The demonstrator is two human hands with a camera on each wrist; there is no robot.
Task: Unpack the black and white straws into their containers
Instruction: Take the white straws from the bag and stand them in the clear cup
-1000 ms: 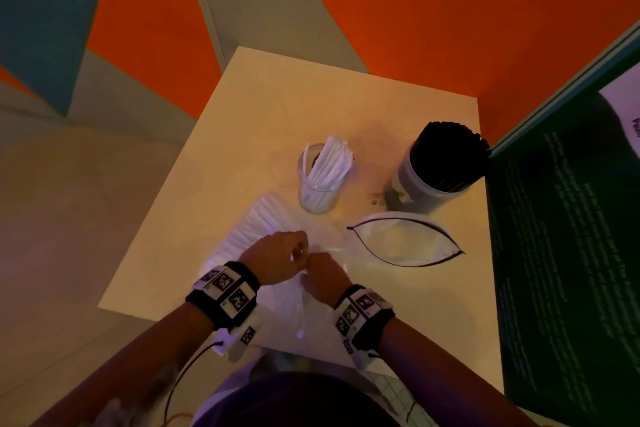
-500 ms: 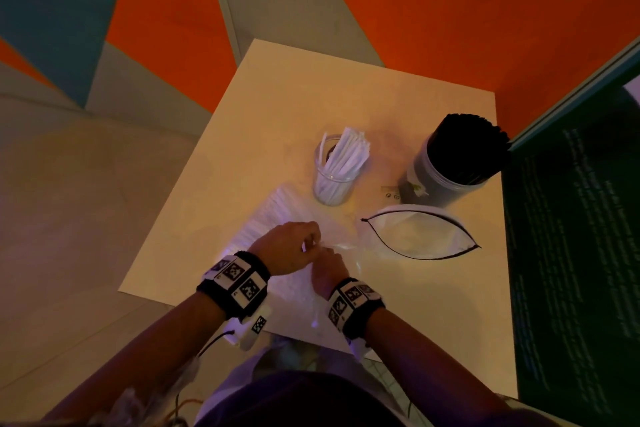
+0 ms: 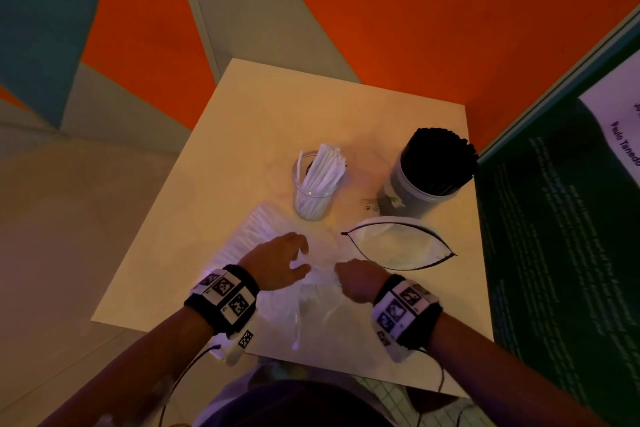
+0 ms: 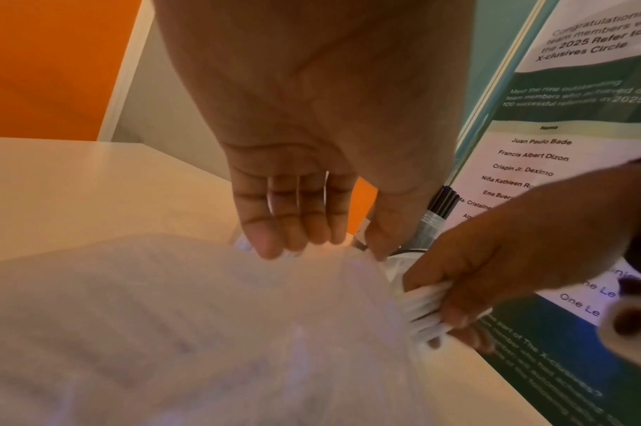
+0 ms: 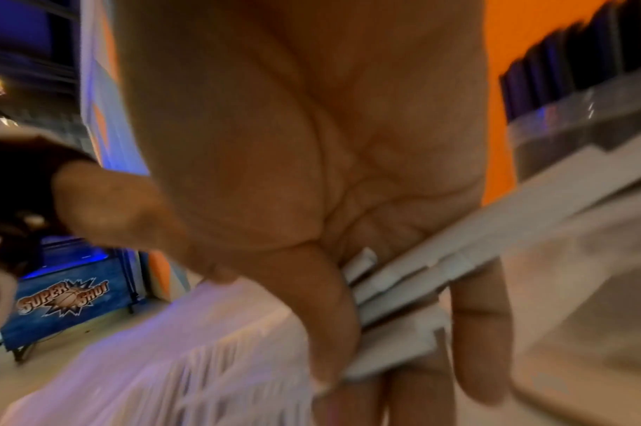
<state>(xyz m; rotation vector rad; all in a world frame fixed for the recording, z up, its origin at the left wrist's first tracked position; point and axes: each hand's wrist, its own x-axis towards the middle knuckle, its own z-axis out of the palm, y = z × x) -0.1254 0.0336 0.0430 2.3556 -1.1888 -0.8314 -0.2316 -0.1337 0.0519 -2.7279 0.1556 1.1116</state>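
Your right hand (image 4: 493,276) had its fingers (image 5: 333,331) clamped on a bunch of white straws (image 4: 426,312) at the bag (image 3: 277,288) mouth, lower centre of the head view. Your left hand (image 3: 277,262) rested with fingers apart on the bag. The straws looked light, thin and slippery, so gripping mid-bundle seemed wisest.

Head view high above table (image 3: 242,121), wrist views close along palms, sharing straw bag (image 4: 202,331)

Glass (image 3: 313,184) left of tub (image 3: 415,191) — bag (image 3: 249,239) before the glass, pouch (image 3: 398,246) before the tub.
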